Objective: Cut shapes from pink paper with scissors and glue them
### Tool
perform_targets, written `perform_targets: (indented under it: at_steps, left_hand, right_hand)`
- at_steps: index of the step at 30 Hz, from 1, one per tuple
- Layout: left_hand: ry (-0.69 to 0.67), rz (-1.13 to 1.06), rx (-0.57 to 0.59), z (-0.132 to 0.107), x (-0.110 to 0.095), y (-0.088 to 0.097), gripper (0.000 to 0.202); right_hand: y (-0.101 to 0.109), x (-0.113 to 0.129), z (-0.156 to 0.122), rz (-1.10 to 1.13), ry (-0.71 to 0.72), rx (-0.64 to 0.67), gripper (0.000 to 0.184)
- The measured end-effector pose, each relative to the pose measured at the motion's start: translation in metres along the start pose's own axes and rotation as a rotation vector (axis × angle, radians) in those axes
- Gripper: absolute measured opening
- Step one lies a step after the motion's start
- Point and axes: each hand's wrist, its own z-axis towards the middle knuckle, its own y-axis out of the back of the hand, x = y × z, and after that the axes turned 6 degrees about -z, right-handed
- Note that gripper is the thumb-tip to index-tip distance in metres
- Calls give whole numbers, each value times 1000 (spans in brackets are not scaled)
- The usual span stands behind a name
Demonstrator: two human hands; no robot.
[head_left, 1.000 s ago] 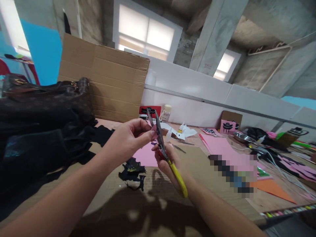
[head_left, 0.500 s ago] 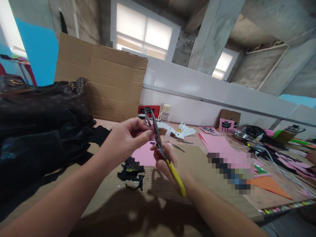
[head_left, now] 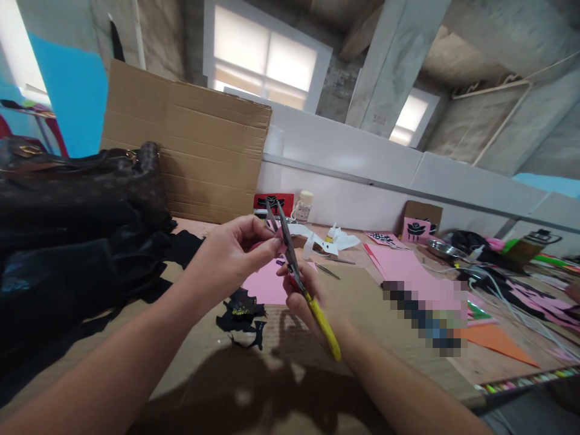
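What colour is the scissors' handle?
The scissors have a yellow handle; the head view shows it best.

The left hand, pinching its pink scrap, and the right hand with the scissors drifted a shade left in mid-frame. The cardboard at upper left slid left too.

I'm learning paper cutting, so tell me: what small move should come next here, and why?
Probably close the scissors: the right hand grips their yellow handle, the blades stand apart, and the left hand pinches a pink scrap against them.
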Motion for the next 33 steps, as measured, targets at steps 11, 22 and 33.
perform_targets:
  at_steps: [11, 22, 33]
  left_hand:
    - [49, -44, 11, -1, 4, 3, 23]
    - [98, -15, 0, -1, 1, 0, 23]
    - [137, -91, -38, -1, -2, -3, 22]
  right_hand:
    - [-1, 8, 2, -51, 69, -25, 48]
    - [-1, 6, 0, -25, 37, -38, 47]
    - [-4, -1, -1, 19, 58, -48, 44]
